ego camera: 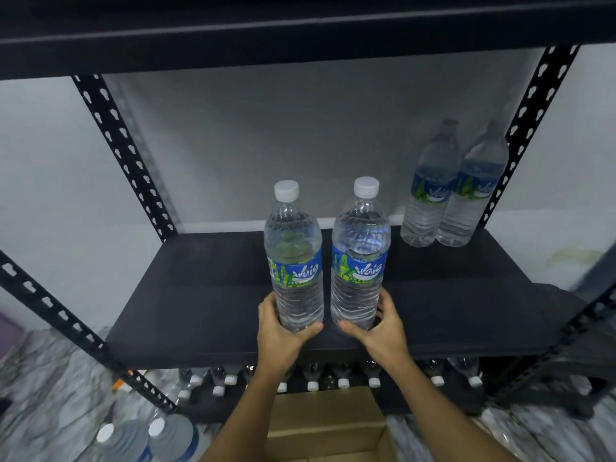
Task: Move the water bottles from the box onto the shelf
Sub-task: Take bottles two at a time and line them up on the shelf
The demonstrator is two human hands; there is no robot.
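Two clear water bottles with white caps and blue-green labels stand upright over the front part of the black shelf board (206, 295). My left hand (283, 331) grips the base of the left bottle (295, 258). My right hand (380, 328) grips the base of the right bottle (360, 255). I cannot tell whether the bottles touch the board. Two more bottles (446, 191) stand side by side at the back right corner of the same shelf. The cardboard box (320, 425) sits below me, between my forearms.
Black perforated uprights (123, 155) frame the shelf, and another shelf board (300, 31) runs close overhead. A row of capped bottles (313, 378) fills the level below. More bottles (146, 435) stand on the marbled floor at lower left.
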